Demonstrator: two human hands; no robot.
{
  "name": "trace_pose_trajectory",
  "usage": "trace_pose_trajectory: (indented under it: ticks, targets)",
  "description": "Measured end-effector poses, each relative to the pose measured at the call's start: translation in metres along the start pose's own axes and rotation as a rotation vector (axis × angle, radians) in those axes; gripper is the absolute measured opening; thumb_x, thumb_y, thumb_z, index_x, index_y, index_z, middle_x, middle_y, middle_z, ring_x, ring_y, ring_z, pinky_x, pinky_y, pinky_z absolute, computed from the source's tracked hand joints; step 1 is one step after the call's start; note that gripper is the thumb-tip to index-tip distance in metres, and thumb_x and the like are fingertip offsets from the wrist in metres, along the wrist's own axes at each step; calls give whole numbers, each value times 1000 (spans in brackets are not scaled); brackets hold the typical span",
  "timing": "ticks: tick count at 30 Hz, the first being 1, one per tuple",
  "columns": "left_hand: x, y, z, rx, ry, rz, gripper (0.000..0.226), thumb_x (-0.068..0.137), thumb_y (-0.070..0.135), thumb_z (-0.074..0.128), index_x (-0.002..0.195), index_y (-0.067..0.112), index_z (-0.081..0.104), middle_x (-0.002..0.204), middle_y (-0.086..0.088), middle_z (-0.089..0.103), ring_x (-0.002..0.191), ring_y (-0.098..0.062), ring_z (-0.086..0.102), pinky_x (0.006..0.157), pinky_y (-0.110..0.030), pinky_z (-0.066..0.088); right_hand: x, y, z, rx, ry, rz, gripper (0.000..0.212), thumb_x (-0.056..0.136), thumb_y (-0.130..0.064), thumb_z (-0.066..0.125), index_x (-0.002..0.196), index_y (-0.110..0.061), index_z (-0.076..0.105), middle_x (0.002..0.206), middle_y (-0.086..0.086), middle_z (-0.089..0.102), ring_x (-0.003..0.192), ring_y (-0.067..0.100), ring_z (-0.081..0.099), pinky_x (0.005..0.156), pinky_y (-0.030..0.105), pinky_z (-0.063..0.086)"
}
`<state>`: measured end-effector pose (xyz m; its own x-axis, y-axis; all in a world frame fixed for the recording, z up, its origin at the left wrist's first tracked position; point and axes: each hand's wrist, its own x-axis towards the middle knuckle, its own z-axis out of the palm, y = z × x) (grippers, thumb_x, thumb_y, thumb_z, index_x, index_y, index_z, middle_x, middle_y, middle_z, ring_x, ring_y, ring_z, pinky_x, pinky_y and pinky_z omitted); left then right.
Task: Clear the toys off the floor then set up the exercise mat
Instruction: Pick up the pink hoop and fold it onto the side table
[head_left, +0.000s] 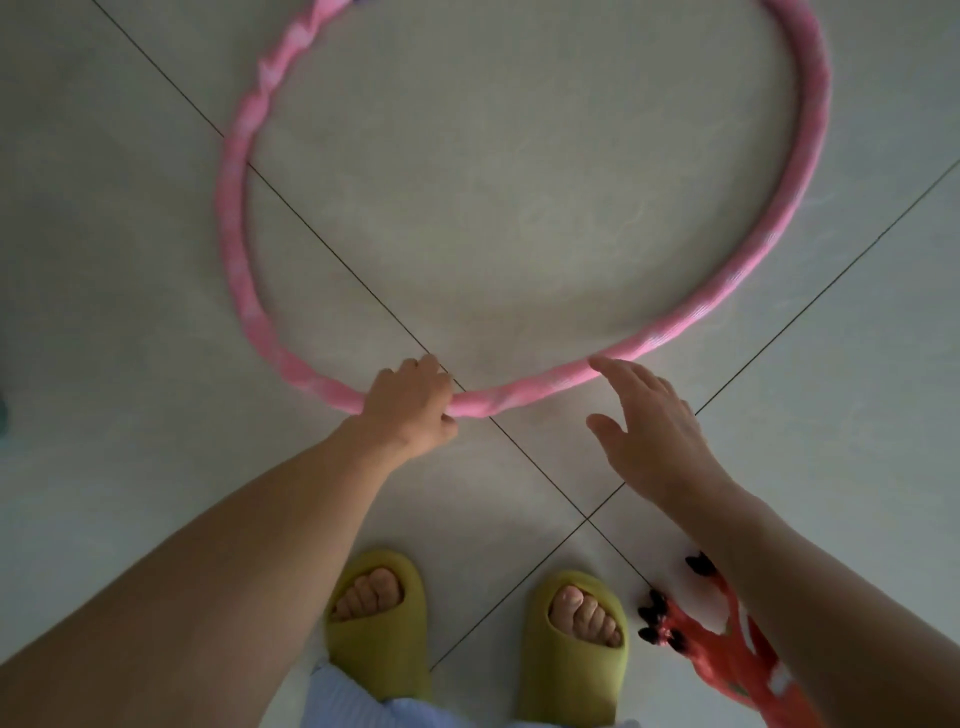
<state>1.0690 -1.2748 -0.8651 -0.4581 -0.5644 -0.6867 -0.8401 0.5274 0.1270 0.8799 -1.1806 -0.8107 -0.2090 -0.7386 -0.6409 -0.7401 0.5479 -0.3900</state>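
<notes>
I stood on pale floor tiles whose dark grout lines crossed near 6 o'clock. My yellow-green slippers sat at 6 o'clock, and light blue trouser cloth showed just below them.

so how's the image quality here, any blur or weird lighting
Head view: dim, flat light, no glare; soft shadow under the left hand gripping the pink fabric-wrapped hoop, whose far rim looks motion-smeared; wide-angle lens bends the grey tile floor lines slightly; open right hand fairly sharp.
</notes>
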Motion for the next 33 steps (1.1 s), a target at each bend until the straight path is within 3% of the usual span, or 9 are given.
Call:
trace_pose_trajectory:
  ticks: [4,8,17,20,22,25,28,30,33]
  targets:
    - [-39,11,-31,-16,8,42,24,86,21,47,103,6,56,105,-10,50,95,-27,51,78,-34,38,-36,-19,-26,23,3,4,60,93,-17,51,146,-25,24,152,-6,28,140,14,22,114,35,18]
    - [-88,27,-80,-83,66,42,12,87,20,45,93,11,48,95,-8,60,76,-28,52,70,-31,31,-78,-43,-62,39,26,0,60,93,-16,50,146,-25,24,152,-6,28,139,14,23,112,31,18]
    - [-197,54,-215,-231,276,100,12,89,23,51,82,15,45,77,-5,60,77,-28,62,61,-29,36,-172,-104,-163,46,148,-6,60,93,-15,51,146,-24,24,151,-5,29,139,15,25,112,33,20]
    - [-234,60,-257,-262,309,99,13,90,25,52,82,14,49,80,-8,66,76,-29,64,64,-31,42,-207,-121,-199,47,214,-9,61,93,-15,51,146,-25,23,151,-6,30,139,15,26,112,33,21]
    - [-260,64,-283,-291,342,91,19,90,28,52,78,15,45,82,-9,67,77,-29,63,61,-29,37,-231,-130,-221,45,244,-8,61,93,-15,51,146,-25,23,151,-5,30,139,16,26,112,34,22]
    - [-288,71,-316,-344,384,58,30,90,33,52,69,17,39,78,-2,61,71,-29,57,59,-28,30,-263,-141,-245,54,282,-2,61,93,-15,52,146,-25,23,151,-4,31,137,17,27,110,34,23]
    - [-317,75,-348,-400,380,36,31,90,35,51,67,19,37,58,3,46,82,-31,58,61,-30,39,-296,-155,-269,49,310,-14,62,92,-14,53,146,-24,24,150,-3,32,137,18,28,109,35,24]
    - [-334,77,-367,-407,401,61,30,90,34,51,67,18,39,64,-3,52,97,-34,57,60,-29,35,-313,-164,-283,43,329,-36,62,93,-14,52,146,-23,24,151,-1,31,138,20,28,110,36,24]
    - [-361,84,-398,-402,459,106,24,90,33,53,84,10,54,80,-10,62,88,-32,60,62,-29,31,-334,-176,-303,30,366,-69,61,92,-14,53,146,-22,25,150,-1,32,137,20,29,109,35,24]
